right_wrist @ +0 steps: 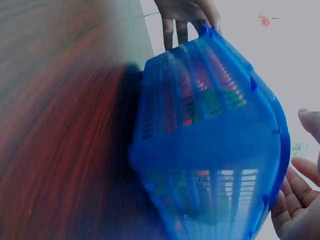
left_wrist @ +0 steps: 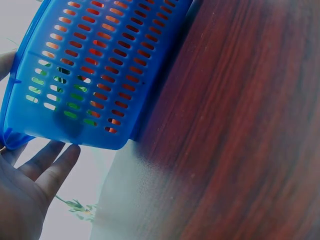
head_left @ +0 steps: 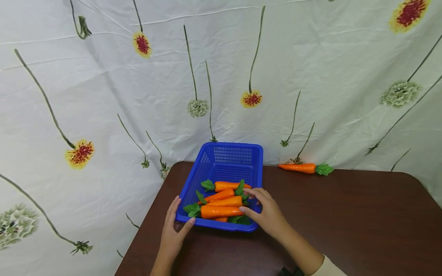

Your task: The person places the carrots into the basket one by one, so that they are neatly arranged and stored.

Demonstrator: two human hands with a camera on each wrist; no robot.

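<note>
A blue plastic basket (head_left: 260, 165) sits on the table with several orange carrots (head_left: 221, 211) with green leaves in its near half. My left hand (head_left: 172, 234) rests against the basket's near left corner, thumb at the front rim and straight fingers along the left side. In the left wrist view its fingers (left_wrist: 59, 172) touch the slotted wall from outside. Over the right rim reaches my right hand (head_left: 269, 211), thumb and fingers spread apart. Its thumb tip is right at the end of the nearest carrot, and its fingertips overlap the leaves on the right.
One more carrot (head_left: 300, 168) lies outside the basket at the table's back edge, to the right. Behind the dark brown table (head_left: 345, 222) hangs a white cloth (head_left: 310, 57) with printed flowers. A beige sleeve (head_left: 328, 268) shows on the right arm.
</note>
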